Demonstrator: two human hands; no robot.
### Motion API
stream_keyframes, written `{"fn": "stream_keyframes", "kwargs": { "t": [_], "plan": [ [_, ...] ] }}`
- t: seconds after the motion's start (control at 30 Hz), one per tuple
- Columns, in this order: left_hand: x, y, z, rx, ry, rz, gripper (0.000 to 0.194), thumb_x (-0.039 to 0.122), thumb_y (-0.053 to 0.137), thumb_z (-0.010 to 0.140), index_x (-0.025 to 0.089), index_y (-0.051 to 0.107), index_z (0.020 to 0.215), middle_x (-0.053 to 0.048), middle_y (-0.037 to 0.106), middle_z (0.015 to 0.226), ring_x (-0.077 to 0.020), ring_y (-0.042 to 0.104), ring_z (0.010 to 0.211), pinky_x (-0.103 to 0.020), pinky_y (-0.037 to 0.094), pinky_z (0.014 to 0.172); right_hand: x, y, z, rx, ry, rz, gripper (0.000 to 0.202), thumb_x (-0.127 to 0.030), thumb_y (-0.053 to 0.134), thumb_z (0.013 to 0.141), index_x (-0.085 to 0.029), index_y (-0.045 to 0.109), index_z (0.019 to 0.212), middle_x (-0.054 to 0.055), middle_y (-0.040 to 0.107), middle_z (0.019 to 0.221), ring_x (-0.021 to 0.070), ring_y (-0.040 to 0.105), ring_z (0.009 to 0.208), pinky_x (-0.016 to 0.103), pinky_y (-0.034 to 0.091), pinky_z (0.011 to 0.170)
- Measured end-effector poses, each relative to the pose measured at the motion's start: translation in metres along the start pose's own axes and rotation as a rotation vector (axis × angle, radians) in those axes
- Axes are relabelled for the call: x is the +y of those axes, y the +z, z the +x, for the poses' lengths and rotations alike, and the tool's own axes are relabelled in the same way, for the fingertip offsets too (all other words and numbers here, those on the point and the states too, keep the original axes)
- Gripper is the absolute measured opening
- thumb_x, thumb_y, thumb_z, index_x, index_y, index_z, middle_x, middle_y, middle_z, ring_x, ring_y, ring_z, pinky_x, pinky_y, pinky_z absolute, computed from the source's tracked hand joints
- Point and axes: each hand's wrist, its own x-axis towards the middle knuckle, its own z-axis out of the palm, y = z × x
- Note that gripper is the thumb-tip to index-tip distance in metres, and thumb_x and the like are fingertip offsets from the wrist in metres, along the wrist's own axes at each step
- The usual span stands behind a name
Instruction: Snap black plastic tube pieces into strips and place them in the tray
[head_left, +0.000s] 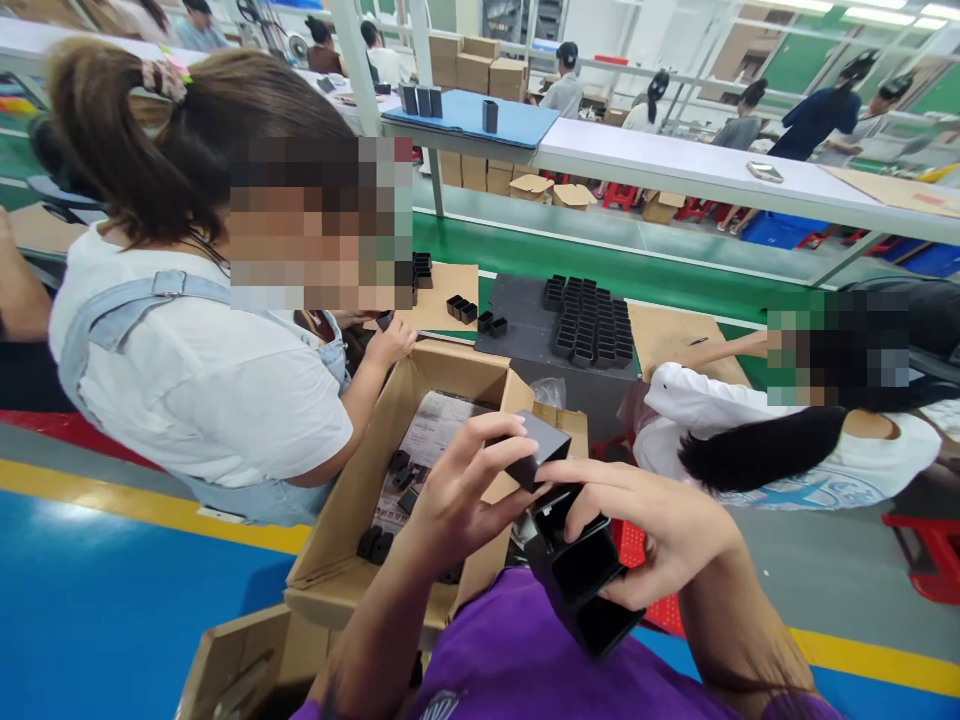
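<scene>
My left hand (pixel 476 480) is closed around a small black box (pixel 546 440), its smooth grey-sheened side turned up. Close beside it, my right hand (pixel 660 515) grips a row of black open-topped boxes (pixel 586 568), with three dark openings showing towards me. One right finger reaches into an opening and the thumb presses a lower box. The two hands nearly meet in front of my purple shirt. Below my left forearm stands an open cardboard carton (pixel 330 530) with newspaper (pixel 431 430) and several black pieces (pixel 375 543) inside.
A co-worker in a white shirt (pixel 202 370) stands at the left, holding a small black piece. Another person (pixel 780 450) sits at the right. Many black boxes (pixel 592 320) stand grouped on the bench's dark sheet (pixel 510 300). A raised shelf (pixel 645 150) runs behind.
</scene>
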Motion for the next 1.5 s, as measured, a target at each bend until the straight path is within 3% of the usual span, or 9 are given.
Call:
{"fn": "stream_keyframes", "kwargs": {
  "t": [0.3, 0.53, 0.83, 1.17, 1.5],
  "plan": [
    [-0.008, 0.007, -0.016, 0.168, 0.028, -0.040, 0.034, 0.028, 0.076, 0.092, 0.021, 0.061, 0.122, -0.009, 0.066, 0.112, -0.0221, 0.070, 0.108, -0.040, 0.065, 0.092, -0.004, 0.013, 0.002, -0.038, -0.017, -0.070, 0.041, -0.027, 0.075, 0.080, -0.020, 0.059, 0.117, 0.020, 0.053, 0.154, 0.0253, 0.061, 0.134, 0.036, 0.053, 0.106],
    [-0.011, 0.010, -0.022, 0.152, 0.014, -0.082, 0.042, 0.028, 0.077, 0.091, 0.020, 0.057, 0.127, -0.008, 0.063, 0.110, -0.0196, 0.068, 0.105, -0.035, 0.064, 0.090, -0.005, 0.012, 0.005, -0.065, -0.033, -0.105, 0.038, -0.026, 0.075, 0.080, -0.018, 0.058, 0.113, 0.023, 0.053, 0.154, 0.0281, 0.063, 0.132, 0.038, 0.055, 0.103],
    [-0.009, 0.007, -0.018, 0.141, 0.021, -0.014, 0.037, 0.034, 0.071, 0.096, 0.020, 0.062, 0.129, -0.007, 0.061, 0.106, -0.0178, 0.067, 0.097, -0.032, 0.064, 0.084, -0.006, 0.015, 0.009, -0.070, -0.053, -0.134, 0.038, -0.026, 0.074, 0.079, -0.019, 0.059, 0.113, 0.022, 0.053, 0.154, 0.0280, 0.066, 0.127, 0.036, 0.057, 0.097],
    [-0.013, 0.008, -0.020, 0.144, 0.018, -0.050, 0.035, 0.031, 0.072, 0.095, 0.022, 0.062, 0.126, -0.006, 0.058, 0.107, -0.0181, 0.064, 0.100, -0.035, 0.064, 0.088, -0.003, 0.015, 0.007, -0.123, -0.029, -0.129, 0.038, -0.029, 0.074, 0.081, -0.018, 0.060, 0.116, 0.023, 0.051, 0.155, 0.0277, 0.062, 0.132, 0.038, 0.054, 0.104],
    [-0.001, 0.009, -0.017, 0.208, 0.026, 0.157, 0.037, 0.022, 0.079, 0.088, 0.020, 0.063, 0.122, -0.006, 0.058, 0.106, -0.0197, 0.065, 0.103, -0.035, 0.064, 0.088, -0.015, -0.002, -0.005, 0.014, 0.028, -0.203, 0.032, -0.019, 0.069, 0.082, -0.019, 0.057, 0.111, 0.024, 0.041, 0.165, 0.0261, 0.060, 0.138, 0.033, 0.054, 0.104]
  ]
}}
